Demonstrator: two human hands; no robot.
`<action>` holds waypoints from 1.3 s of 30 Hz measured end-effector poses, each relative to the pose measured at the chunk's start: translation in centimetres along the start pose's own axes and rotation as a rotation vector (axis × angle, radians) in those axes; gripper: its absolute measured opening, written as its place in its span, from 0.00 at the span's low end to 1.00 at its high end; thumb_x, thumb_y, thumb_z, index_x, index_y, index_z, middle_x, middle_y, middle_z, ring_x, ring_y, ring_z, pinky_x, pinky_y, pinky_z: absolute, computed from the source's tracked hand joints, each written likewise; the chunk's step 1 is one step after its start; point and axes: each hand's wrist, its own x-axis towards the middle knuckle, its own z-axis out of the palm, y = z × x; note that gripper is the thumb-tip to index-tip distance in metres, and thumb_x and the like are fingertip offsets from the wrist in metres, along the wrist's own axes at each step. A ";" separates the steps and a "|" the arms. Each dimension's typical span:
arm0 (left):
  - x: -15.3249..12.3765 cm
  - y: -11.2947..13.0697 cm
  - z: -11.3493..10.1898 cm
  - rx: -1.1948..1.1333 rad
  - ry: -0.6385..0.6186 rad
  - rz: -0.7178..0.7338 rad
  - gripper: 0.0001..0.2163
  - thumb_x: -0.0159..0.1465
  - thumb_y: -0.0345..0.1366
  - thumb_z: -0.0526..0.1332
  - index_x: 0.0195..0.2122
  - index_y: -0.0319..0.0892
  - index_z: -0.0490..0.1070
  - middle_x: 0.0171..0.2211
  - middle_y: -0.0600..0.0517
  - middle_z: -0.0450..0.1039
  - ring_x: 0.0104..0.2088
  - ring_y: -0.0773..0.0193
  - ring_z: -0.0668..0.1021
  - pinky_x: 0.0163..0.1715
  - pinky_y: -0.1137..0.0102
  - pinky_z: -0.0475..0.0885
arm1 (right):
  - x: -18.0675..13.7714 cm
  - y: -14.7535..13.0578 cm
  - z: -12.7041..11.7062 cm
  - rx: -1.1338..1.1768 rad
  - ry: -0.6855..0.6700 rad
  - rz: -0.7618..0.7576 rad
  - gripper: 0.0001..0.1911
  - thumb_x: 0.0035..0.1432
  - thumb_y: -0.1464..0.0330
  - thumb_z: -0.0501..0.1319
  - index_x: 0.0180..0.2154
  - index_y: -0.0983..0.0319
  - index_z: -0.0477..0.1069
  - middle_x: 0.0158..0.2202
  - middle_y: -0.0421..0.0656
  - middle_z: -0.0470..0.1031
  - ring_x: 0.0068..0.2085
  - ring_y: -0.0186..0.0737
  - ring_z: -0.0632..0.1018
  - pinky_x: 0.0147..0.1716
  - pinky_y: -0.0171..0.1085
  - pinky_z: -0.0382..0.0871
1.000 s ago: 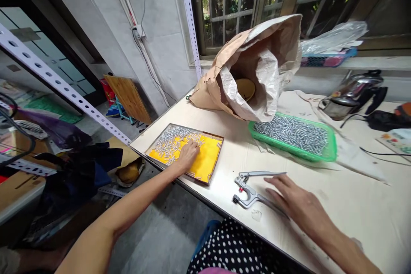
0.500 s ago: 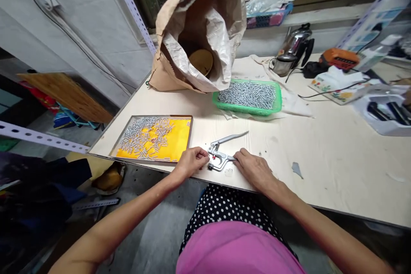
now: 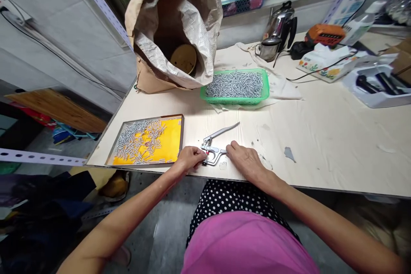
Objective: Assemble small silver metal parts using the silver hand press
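Note:
Snap-fastener pliers (image 3: 215,150) lie near the table's front edge, their handles spread apart. Fingers of my right hand (image 3: 245,160) are wrapped round the end of the lower handle. My left hand (image 3: 189,158) is pinched at the jaws, beside a small red part; whatever its fingertips hold is too small to make out. Left of that hand sits a shallow tray (image 3: 182,137) with a yellow bottom, strewn with many small silvery metal pins (image 3: 138,139).
Behind the pliers stands a green plastic basket (image 3: 266,87) heaped with similar pins. A large open paper sack (image 3: 144,70) rises at the back left. Farther right are a metal kettle (image 3: 279,23), an orange battery pack (image 3: 326,34), a tissue box (image 3: 326,68) and a white bin (image 3: 369,96).
The whole view has shifted, so the table things appear farther left. My left fingertips have come in closer to the pliers' jaws. My right hand still grips the handle.

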 end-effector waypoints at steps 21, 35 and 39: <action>0.8 2.8 -1.5 0.037 -0.270 -0.215 0.14 0.49 0.44 0.70 0.23 0.38 0.70 0.12 0.60 0.62 0.14 0.74 0.62 0.14 0.77 0.57 | -0.1 0.7 -0.8 0.128 0.011 -0.031 0.12 0.68 0.70 0.48 0.45 0.62 0.68 0.45 0.49 0.71 0.36 0.40 0.75 0.29 0.37 0.63; 0.2 2.5 -1.1 0.078 -0.214 -0.223 0.13 0.51 0.41 0.69 0.24 0.38 0.70 0.14 0.60 0.62 0.14 0.74 0.64 0.15 0.76 0.58 | 3.4 5.2 -1.4 0.107 0.100 -0.187 0.52 0.45 0.47 0.68 0.65 0.64 0.55 0.62 0.59 0.60 0.64 0.65 0.58 0.58 0.61 0.53; 0.1 2.6 -1.0 0.073 -0.206 -0.220 0.12 0.51 0.41 0.69 0.24 0.38 0.70 0.13 0.60 0.62 0.14 0.74 0.64 0.15 0.76 0.57 | 3.5 4.9 -1.8 0.091 0.111 -0.175 0.49 0.44 0.50 0.69 0.61 0.67 0.59 0.56 0.58 0.66 0.56 0.62 0.66 0.54 0.56 0.58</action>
